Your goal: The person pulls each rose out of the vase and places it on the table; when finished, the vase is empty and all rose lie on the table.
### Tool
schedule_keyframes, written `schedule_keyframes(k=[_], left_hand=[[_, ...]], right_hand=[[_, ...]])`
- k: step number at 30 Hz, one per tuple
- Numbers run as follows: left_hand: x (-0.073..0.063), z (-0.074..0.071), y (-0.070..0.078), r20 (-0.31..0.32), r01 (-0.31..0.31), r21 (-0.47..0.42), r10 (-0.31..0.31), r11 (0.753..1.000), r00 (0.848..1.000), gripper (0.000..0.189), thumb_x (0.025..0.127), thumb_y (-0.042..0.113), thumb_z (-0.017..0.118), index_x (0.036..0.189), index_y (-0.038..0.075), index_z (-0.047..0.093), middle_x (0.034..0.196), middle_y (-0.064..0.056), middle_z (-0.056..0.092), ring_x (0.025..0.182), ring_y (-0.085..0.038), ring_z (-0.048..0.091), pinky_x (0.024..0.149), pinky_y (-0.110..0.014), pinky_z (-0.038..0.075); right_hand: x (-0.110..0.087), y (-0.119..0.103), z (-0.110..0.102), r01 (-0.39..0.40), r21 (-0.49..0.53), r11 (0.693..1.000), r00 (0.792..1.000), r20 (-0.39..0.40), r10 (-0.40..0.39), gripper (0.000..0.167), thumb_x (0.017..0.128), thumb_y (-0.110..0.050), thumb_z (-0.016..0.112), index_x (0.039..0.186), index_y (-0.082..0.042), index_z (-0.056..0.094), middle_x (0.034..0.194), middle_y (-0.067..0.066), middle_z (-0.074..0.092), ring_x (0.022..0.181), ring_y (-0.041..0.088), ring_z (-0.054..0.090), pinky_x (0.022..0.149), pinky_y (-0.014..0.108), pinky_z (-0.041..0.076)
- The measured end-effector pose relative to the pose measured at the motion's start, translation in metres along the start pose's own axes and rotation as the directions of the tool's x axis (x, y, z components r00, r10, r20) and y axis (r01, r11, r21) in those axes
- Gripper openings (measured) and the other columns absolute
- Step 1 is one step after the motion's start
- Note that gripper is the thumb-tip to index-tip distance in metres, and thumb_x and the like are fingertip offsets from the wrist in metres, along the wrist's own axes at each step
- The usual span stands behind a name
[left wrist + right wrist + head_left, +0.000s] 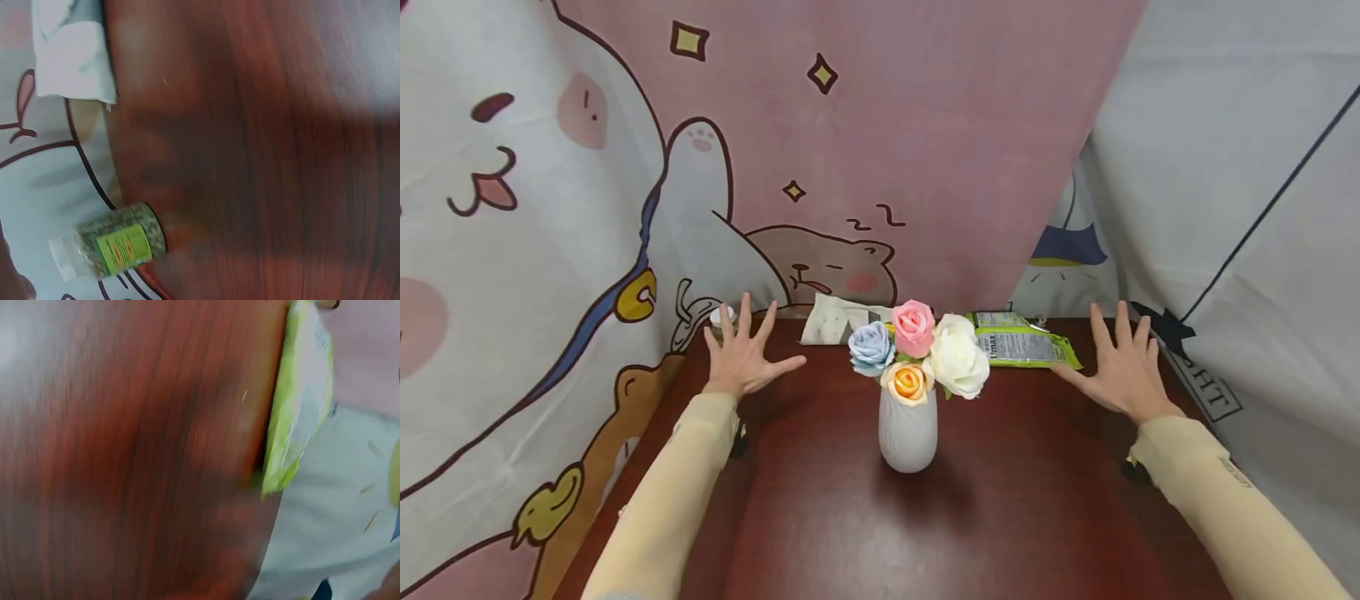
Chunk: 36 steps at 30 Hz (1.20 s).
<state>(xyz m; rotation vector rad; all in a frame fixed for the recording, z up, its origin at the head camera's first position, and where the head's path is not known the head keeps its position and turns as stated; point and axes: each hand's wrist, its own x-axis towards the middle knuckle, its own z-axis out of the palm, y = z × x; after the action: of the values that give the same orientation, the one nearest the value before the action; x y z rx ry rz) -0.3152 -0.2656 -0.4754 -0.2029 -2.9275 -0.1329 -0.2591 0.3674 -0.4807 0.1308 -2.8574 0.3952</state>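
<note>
Both hands are raised over the table with fingers spread and nothing in them. The left hand (741, 358) is at the far left, overlapping a small jar in the head view; the left wrist view shows this clear jar (122, 242) with a white lid, green label and greenish contents. At the far right, the right hand (1123, 371) has its thumb near a green packet (1030, 348), which also appears in the right wrist view. Between the hands stands a white vase (908, 433) holding a pink rose (913, 328), a blue rose (871, 347), an orange rose (908, 383) and a white rose (960, 356).
The dark red-brown wooden table (820, 517) runs up to a cartoon-printed cloth (940, 150) at the back and sides. A pale sheet or cloth (835, 321) lies at the back edge, behind the vase. A second green packet (1000, 319) lies behind the first.
</note>
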Motion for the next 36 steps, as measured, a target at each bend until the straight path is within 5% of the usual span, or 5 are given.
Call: schedule_keyframes(k=[8, 15, 20, 28, 36], left_hand=[[-0.01, -0.008, 0.018, 0.036, -0.049, -0.24, 0.059, 0.969, 0.998, 0.113, 0.085, 0.087, 0.055, 0.169, 0.036, -0.002, 0.176, -0.009, -0.014, 0.157, -0.055, -0.004, 0.115, -0.083, 0.01], [-0.02, -0.009, 0.045, 0.046, -0.091, -0.477, 0.128, 0.874, 0.991, 0.103, 0.091, 0.076, 0.057, 0.168, 0.042, -0.002, 0.177, -0.007, 0.009, 0.16, -0.043, 0.014, 0.116, -0.079, 0.021], [-0.027, -0.005, 0.07, -0.028, -0.194, -0.646, 0.232, 0.738, 0.972, 0.111, 0.083, 0.094, 0.047, 0.17, 0.036, 0.009, 0.176, 0.001, 0.018, 0.157, -0.036, 0.028, 0.117, -0.072, 0.029], [-0.04, -0.007, 0.124, -0.077, -0.264, -0.883, 0.435, 0.389, 0.897, 0.116, 0.079, 0.067, 0.083, 0.168, 0.022, 0.023, 0.164, -0.014, 0.041, 0.141, -0.04, 0.052, 0.111, -0.068, 0.042], [-0.051, -0.026, 0.17, -0.123, -0.283, -0.911, 0.456, 0.301, 0.882, 0.095, 0.071, 0.011, 0.096, 0.153, 0.011, 0.049, 0.148, -0.004, 0.06, 0.135, -0.022, 0.056, 0.117, -0.049, 0.042]], right_hand=[[-0.019, -0.048, -0.004, 0.039, 0.28, 0.959, 0.994, 0.088, -0.066, 0.111, 0.093, -0.058, 0.072, 0.17, -0.027, -0.002, 0.176, 0.013, -0.009, 0.157, 0.055, 0.0, 0.11, 0.085, 0.019], [-0.025, -0.099, -0.005, 0.121, 0.423, 0.898, 0.976, 0.113, -0.184, 0.101, 0.095, -0.047, 0.075, 0.17, -0.02, 0.014, 0.176, 0.013, 0.013, 0.158, 0.045, 0.017, 0.115, 0.077, 0.026], [-0.03, -0.134, -0.008, 0.151, 0.567, 0.81, 0.961, 0.108, -0.254, 0.088, 0.097, -0.036, 0.076, 0.168, -0.017, 0.026, 0.171, 0.015, 0.029, 0.154, 0.043, 0.029, 0.115, 0.073, 0.031], [-0.032, -0.179, -0.017, 0.206, 0.788, 0.58, 0.931, 0.025, -0.363, 0.08, 0.093, -0.009, 0.08, 0.161, -0.011, 0.039, 0.161, 0.012, 0.045, 0.144, 0.03, 0.048, 0.111, 0.045, 0.048], [-0.028, -0.206, -0.03, 0.226, 0.847, 0.481, 0.936, -0.052, -0.348, 0.066, 0.09, 0.006, 0.077, 0.15, 0.002, 0.051, 0.146, 0.021, 0.058, 0.123, 0.011, 0.059, 0.094, 0.025, 0.056]])
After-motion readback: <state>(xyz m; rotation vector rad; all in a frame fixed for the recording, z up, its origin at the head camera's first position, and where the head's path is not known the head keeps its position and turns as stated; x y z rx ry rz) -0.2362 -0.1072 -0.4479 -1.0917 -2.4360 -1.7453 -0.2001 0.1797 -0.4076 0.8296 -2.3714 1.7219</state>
